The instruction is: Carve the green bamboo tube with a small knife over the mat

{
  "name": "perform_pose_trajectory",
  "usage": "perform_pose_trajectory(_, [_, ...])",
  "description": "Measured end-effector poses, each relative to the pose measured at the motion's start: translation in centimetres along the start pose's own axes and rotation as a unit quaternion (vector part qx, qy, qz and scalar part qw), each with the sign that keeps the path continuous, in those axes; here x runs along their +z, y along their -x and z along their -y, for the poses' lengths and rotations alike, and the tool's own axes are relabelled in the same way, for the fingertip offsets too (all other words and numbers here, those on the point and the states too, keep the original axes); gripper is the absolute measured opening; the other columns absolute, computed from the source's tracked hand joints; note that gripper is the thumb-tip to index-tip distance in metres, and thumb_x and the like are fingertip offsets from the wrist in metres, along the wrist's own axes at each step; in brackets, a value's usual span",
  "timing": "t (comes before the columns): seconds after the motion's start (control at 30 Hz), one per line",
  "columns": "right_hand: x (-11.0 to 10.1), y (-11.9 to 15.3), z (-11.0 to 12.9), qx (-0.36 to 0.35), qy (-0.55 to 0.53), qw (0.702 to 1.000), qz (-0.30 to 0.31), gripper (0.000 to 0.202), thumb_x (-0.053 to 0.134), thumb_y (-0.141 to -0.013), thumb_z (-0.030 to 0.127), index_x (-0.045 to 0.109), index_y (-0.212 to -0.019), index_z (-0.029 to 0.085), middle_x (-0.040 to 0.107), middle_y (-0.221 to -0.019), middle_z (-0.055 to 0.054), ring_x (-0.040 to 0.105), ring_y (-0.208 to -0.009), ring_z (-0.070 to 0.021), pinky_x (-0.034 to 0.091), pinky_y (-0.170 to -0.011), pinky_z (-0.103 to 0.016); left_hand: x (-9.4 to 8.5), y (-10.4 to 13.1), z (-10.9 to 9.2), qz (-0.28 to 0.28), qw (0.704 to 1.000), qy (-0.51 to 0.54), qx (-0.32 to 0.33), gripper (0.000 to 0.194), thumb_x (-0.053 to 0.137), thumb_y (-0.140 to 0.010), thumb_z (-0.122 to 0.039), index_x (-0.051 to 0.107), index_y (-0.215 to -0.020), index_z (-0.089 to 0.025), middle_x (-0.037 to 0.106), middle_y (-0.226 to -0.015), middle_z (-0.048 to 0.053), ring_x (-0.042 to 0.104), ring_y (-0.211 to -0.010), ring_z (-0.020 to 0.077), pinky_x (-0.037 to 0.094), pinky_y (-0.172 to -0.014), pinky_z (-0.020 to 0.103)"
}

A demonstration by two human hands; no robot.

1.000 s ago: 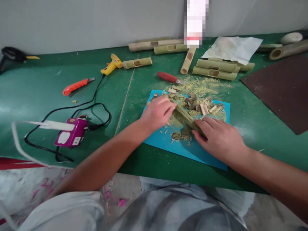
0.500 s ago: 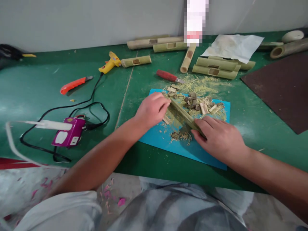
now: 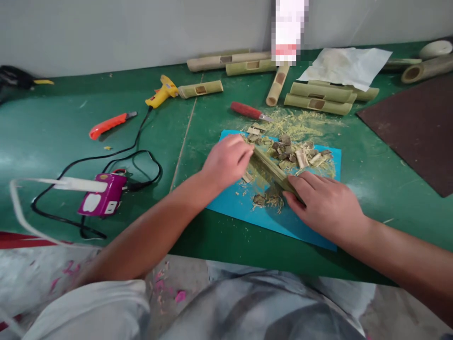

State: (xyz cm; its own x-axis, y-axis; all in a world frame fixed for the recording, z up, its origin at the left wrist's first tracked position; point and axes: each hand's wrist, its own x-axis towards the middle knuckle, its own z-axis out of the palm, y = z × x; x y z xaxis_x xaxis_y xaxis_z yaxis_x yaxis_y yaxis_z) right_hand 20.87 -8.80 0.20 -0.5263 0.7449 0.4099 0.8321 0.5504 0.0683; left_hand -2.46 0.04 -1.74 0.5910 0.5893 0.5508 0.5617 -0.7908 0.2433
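Observation:
A green bamboo tube (image 3: 269,166) slants between my two hands above a blue sheet (image 3: 230,208). My left hand (image 3: 228,159) has its fingers closed around the far left end of the tube. Wrapped over the near right end is my right hand (image 3: 323,200), thumb underneath. Bamboo chips (image 3: 285,148) and fibrous shavings (image 3: 269,202) lie scattered on the sheet, around and below the tube. Just beyond the sheet rests a chisel-like tool with a red handle (image 3: 245,110), its metal tip in pale green dust.
Several notched bamboo tubes (image 3: 318,104) lie toward the back, some under white paper (image 3: 345,66). On the left are a yellow glue gun (image 3: 163,92), an orange utility knife (image 3: 110,125) and a purple power strip (image 3: 102,194) with cords. A dark brown board (image 3: 417,134) lies right.
My hands and the bamboo tube keep nearly the same pose. The whole view has shifted slightly, with things appearing a little farther right.

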Motion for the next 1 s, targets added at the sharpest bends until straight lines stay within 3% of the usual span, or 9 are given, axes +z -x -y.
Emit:
perform_pose_trajectory(0.1, [0.1,0.1,0.0,0.000,-0.004,1.000,0.004,0.023,0.052,-0.095,0.026,0.070,-0.087,0.015,0.066,-0.074,-0.003,0.053,-0.062,-0.0150,0.034,-0.059,-0.031,0.2,-0.1,0.1,0.018,1.000,0.008,0.008,0.021,0.049,-0.100,-0.021,0.066,-0.090,-0.015,0.061,-0.077,0.004,0.057,-0.075,0.0154,0.047,-0.070,0.029])
perform_pose_trajectory(0.2, [0.1,0.1,-0.1,0.008,-0.012,1.000,0.011,0.022,0.052,-0.095,0.028,0.069,-0.088,0.016,0.067,-0.077,-0.004,0.053,-0.063,-0.0149,0.034,-0.059,-0.030,0.3,-0.3,0.2,-0.015,1.000,0.003,-0.012,0.023,0.050,-0.099,-0.020,0.064,-0.082,-0.015,0.061,-0.076,0.004,0.056,-0.073,0.0150,0.047,-0.069,0.029])
perform_pose_trajectory(0.33, [0.1,0.2,-0.2,0.004,-0.023,0.999,0.024,0.021,0.052,-0.095,0.027,0.069,-0.089,0.015,0.068,-0.080,-0.004,0.055,-0.065,-0.0144,0.035,-0.059,-0.030,0.4,-0.4,0.1,0.015,1.000,0.019,0.009,0.023,0.050,-0.100,-0.021,0.064,-0.082,-0.015,0.063,-0.079,0.005,0.058,-0.075,0.0152,0.048,-0.070,0.030])
perform_pose_trajectory(0.47, [0.2,0.3,-0.2,0.010,-0.013,1.000,0.016,0.021,0.053,-0.095,0.027,0.069,-0.091,0.015,0.068,-0.080,-0.004,0.056,-0.065,-0.0148,0.035,-0.059,-0.030,0.4,-0.3,0.1,-0.019,1.000,-0.003,-0.022,0.023,0.052,-0.099,-0.020,0.065,-0.081,-0.015,0.062,-0.076,0.004,0.057,-0.073,0.0152,0.048,-0.069,0.029])
perform_pose_trajectory(0.5, [0.3,0.3,-0.2,0.008,-0.013,1.000,0.016,0.020,0.053,-0.095,0.027,0.069,-0.091,0.015,0.068,-0.080,-0.004,0.056,-0.065,-0.0149,0.035,-0.059,-0.030,0.3,-0.3,0.1,-0.003,1.000,0.003,-0.015,0.024,0.051,-0.099,-0.021,0.065,-0.081,-0.015,0.062,-0.076,0.004,0.058,-0.074,0.0152,0.048,-0.069,0.030])
perform_pose_trajectory(0.57, [0.3,0.3,-0.2,0.005,-0.014,1.000,0.015,0.020,0.054,-0.094,0.026,0.069,-0.092,0.014,0.068,-0.080,-0.004,0.056,-0.065,-0.0149,0.036,-0.059,-0.030,0.3,-0.2,0.0,0.023,0.999,0.023,0.003,0.023,0.050,-0.100,-0.022,0.066,-0.085,-0.015,0.063,-0.079,0.004,0.059,-0.075,0.0148,0.049,-0.071,0.030])
perform_pose_trajectory(0.7, [0.2,0.3,-0.1,0.008,-0.011,1.000,0.013,0.020,0.054,-0.094,0.027,0.069,-0.091,0.014,0.067,-0.078,-0.004,0.056,-0.065,-0.0152,0.036,-0.060,-0.030,0.3,-0.1,-0.1,-0.017,1.000,0.004,-0.012,0.021,0.052,-0.100,-0.021,0.067,-0.088,-0.014,0.063,-0.078,0.005,0.058,-0.075,0.0156,0.049,-0.070,0.030])
perform_pose_trajectory(0.83, [0.1,0.2,-0.1,0.003,-0.017,1.000,0.023,0.020,0.053,-0.095,0.025,0.069,-0.091,0.014,0.066,-0.077,-0.005,0.055,-0.065,-0.0153,0.035,-0.059,-0.030,0.4,-0.1,-0.4,0.014,1.000,0.011,0.011,0.019,0.052,-0.099,-0.020,0.068,-0.092,-0.014,0.064,-0.080,0.005,0.059,-0.076,0.0155,0.049,-0.071,0.029])
perform_pose_trajectory(1.0, [0.1,0.2,-0.1,0.004,-0.011,0.999,0.030,0.021,0.052,-0.095,0.026,0.068,-0.089,0.015,0.067,-0.079,-0.005,0.056,-0.066,-0.0150,0.034,-0.060,-0.030,0.4,-0.2,-0.9,0.001,1.000,-0.007,0.000,0.023,0.049,-0.100,-0.021,0.068,-0.089,-0.013,0.064,-0.080,0.006,0.059,-0.077,0.0163,0.050,-0.072,0.030])
